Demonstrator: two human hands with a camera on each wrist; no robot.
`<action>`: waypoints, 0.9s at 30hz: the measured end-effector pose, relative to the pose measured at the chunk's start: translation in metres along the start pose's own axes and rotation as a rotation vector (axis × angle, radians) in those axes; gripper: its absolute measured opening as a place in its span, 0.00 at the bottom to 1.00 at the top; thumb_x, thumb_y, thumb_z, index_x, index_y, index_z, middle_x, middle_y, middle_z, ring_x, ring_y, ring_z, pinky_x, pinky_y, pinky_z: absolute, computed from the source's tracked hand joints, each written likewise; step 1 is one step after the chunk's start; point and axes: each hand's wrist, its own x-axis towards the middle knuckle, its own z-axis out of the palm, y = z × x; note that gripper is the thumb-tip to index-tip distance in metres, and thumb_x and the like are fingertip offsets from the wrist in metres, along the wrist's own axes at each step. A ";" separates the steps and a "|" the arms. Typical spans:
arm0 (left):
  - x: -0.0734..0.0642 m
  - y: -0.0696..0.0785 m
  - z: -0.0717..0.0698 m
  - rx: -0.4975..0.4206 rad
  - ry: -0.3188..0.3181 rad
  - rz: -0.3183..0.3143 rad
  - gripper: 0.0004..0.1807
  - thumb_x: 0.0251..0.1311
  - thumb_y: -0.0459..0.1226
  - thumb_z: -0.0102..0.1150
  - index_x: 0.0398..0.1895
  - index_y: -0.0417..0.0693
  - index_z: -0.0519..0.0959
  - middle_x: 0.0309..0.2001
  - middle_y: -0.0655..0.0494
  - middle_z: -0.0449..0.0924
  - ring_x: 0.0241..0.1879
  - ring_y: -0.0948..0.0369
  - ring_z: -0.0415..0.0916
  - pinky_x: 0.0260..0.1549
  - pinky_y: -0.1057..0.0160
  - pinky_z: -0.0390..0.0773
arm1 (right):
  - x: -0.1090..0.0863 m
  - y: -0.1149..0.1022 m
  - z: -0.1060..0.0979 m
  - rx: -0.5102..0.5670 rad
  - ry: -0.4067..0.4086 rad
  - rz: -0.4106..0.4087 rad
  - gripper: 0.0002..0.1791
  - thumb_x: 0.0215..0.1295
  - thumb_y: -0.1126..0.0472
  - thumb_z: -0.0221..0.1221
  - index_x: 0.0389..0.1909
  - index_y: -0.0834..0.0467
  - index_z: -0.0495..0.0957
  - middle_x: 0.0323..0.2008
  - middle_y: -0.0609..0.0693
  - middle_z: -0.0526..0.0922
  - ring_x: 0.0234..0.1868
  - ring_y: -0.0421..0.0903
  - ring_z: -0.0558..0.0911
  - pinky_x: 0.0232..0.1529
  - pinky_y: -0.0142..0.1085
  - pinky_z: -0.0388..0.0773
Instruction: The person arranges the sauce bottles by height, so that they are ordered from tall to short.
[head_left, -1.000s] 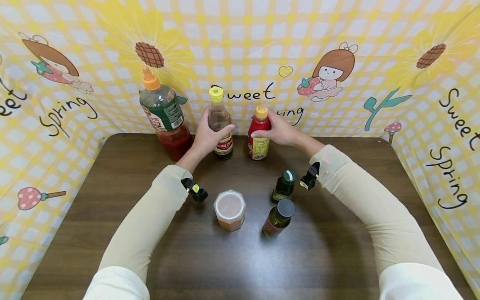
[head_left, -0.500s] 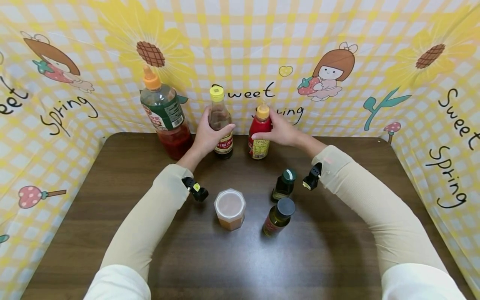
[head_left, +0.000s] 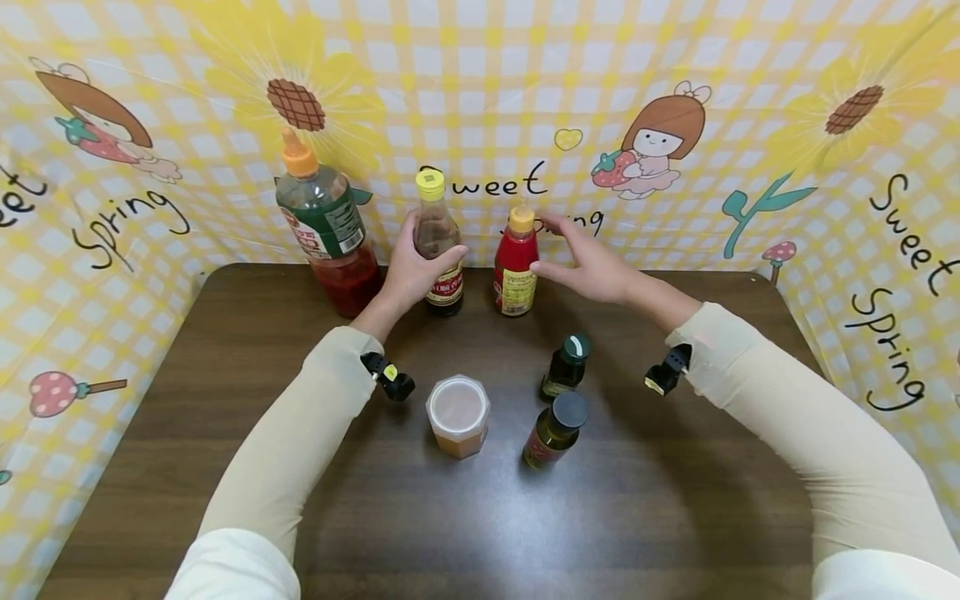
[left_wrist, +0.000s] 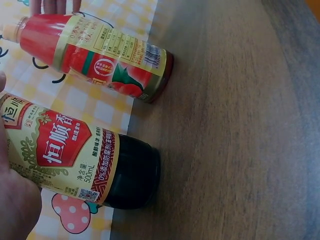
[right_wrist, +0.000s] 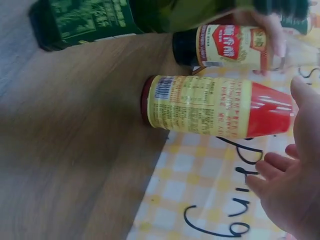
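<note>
Left hand (head_left: 408,271) extended, grip curled round the Hengshun vinegar bottle (head_left: 446,287), upright at bench (head_left: 187,400) rear; tomato ketchup bottle (head_left: 515,287) upright near it; right hand (head_left: 600,268) extended, grip parted wide, holding nothing, thumb contact with ketchup unclear

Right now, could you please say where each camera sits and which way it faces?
Head: worn there, facing forward and down at the table; both arms, left grip and right grip show.
Left wrist: worn there, facing the vinegar bottle; both grips partly show.
Right wrist: worn there, facing the red bottle; both grips partly show.
Wrist views share the vinegar and red bottles.
</note>
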 end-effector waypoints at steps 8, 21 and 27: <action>0.001 0.000 0.000 0.007 0.001 -0.010 0.34 0.61 0.37 0.71 0.67 0.45 0.65 0.59 0.47 0.73 0.59 0.53 0.73 0.61 0.50 0.74 | -0.038 -0.010 -0.019 -0.125 -0.084 -0.005 0.44 0.76 0.45 0.56 0.82 0.57 0.46 0.81 0.57 0.47 0.80 0.55 0.46 0.76 0.57 0.49; 0.001 0.000 0.002 -0.051 0.002 0.008 0.33 0.61 0.33 0.70 0.66 0.46 0.66 0.56 0.48 0.75 0.58 0.52 0.75 0.61 0.50 0.75 | -0.108 -0.023 -0.026 -0.385 -0.064 -0.172 0.45 0.74 0.49 0.60 0.82 0.54 0.47 0.82 0.56 0.42 0.81 0.58 0.42 0.76 0.62 0.37; 0.001 -0.001 0.003 -0.050 0.004 0.008 0.33 0.61 0.34 0.70 0.67 0.46 0.65 0.57 0.47 0.75 0.58 0.51 0.74 0.62 0.49 0.74 | -0.135 -0.028 -0.025 -0.456 -0.044 -0.232 0.47 0.71 0.47 0.63 0.82 0.55 0.49 0.81 0.57 0.45 0.81 0.57 0.41 0.76 0.61 0.35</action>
